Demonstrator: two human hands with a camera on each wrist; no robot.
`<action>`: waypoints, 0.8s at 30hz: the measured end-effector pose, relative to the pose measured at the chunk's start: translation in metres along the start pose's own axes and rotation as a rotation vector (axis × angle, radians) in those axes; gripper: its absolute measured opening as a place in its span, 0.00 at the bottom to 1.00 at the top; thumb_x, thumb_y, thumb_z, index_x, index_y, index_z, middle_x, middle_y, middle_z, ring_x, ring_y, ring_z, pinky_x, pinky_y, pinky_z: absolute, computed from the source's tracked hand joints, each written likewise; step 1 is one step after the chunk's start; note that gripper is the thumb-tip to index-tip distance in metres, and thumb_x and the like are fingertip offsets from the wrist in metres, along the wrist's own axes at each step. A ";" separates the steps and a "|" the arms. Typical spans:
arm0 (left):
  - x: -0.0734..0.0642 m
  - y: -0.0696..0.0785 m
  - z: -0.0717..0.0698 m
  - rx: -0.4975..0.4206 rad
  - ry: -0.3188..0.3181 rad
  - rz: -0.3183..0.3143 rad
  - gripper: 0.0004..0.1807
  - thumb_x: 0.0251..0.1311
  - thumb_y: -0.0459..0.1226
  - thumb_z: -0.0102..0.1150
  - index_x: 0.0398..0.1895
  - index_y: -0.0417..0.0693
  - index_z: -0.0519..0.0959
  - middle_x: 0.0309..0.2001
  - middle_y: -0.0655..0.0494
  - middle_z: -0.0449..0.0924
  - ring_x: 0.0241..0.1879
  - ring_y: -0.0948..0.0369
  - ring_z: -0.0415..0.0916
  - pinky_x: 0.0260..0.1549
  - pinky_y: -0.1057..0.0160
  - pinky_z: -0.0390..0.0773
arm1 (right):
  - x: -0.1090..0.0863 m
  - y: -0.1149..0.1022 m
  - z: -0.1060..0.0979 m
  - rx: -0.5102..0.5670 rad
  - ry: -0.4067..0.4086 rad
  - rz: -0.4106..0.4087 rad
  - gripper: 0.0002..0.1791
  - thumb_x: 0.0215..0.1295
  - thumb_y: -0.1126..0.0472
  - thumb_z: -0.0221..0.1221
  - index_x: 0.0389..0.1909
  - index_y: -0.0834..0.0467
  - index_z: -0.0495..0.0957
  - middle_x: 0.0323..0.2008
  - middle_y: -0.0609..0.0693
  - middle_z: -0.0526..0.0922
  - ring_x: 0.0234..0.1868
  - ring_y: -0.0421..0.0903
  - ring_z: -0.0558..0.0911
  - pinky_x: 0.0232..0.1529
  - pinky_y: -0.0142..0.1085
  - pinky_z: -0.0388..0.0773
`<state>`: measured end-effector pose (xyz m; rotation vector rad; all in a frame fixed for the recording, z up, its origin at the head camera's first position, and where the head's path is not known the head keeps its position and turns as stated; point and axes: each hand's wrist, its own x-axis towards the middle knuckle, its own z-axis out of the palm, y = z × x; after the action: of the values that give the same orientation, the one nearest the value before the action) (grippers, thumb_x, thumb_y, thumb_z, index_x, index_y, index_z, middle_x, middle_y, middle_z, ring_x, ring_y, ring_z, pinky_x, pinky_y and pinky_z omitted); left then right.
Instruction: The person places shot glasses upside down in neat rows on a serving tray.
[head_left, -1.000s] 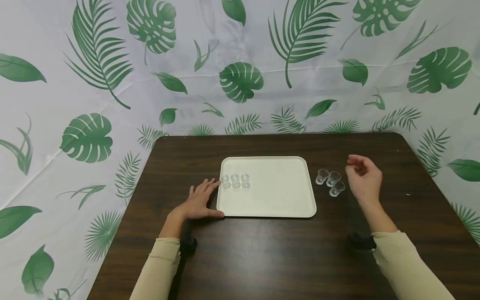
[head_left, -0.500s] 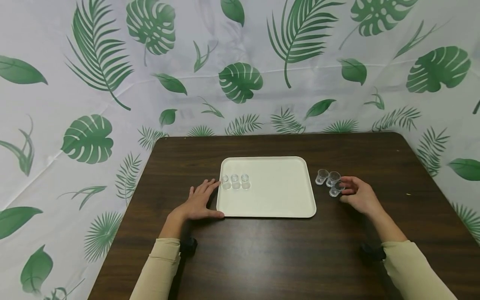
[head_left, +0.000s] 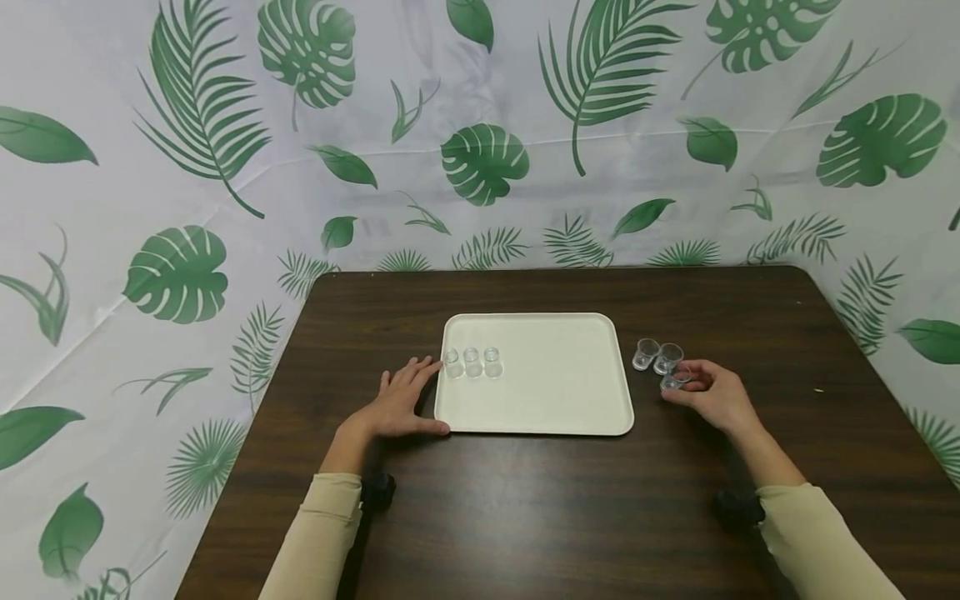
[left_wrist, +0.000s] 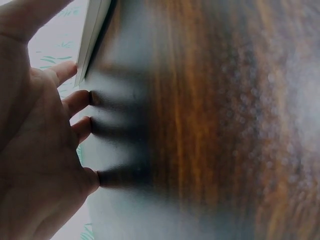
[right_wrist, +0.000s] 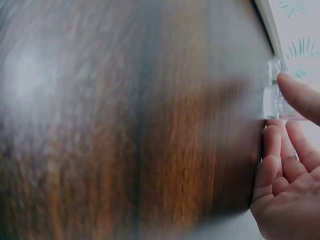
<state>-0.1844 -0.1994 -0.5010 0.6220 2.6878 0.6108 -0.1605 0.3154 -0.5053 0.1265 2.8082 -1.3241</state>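
A cream tray lies on the dark wood table. At its left edge rests my left hand, fingers spread, the thumb at the near-left corner; the left wrist view shows that hand with fingertips down at the table and the tray rim. On the tray's left side, three small clear shot glasses stand in a row. To the right of the tray, my right hand pinches a clear shot glass between thumb and fingers, low at the table. Its lower part also shows in the right wrist view beside the thumb.
Two more clear shot glasses, a left one and a right one, stand upright just beyond the held one, close together. A leaf-printed cloth hangs behind the table.
My right hand has come down and left from above the table to the nearest shot glass on the right and now pinches it. The left hand has stayed on the tray edge.
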 end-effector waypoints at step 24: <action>-0.001 0.000 -0.001 -0.010 0.001 0.016 0.60 0.47 0.65 0.68 0.79 0.55 0.49 0.77 0.45 0.45 0.76 0.44 0.36 0.63 0.29 0.34 | -0.007 0.008 0.002 -0.046 0.014 -0.012 0.26 0.57 0.49 0.71 0.50 0.61 0.80 0.42 0.57 0.81 0.39 0.42 0.76 0.35 0.29 0.70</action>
<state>-0.1835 -0.2004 -0.4998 0.6415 2.6818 0.6290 -0.1529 0.3187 -0.5122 0.1174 2.8530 -1.2648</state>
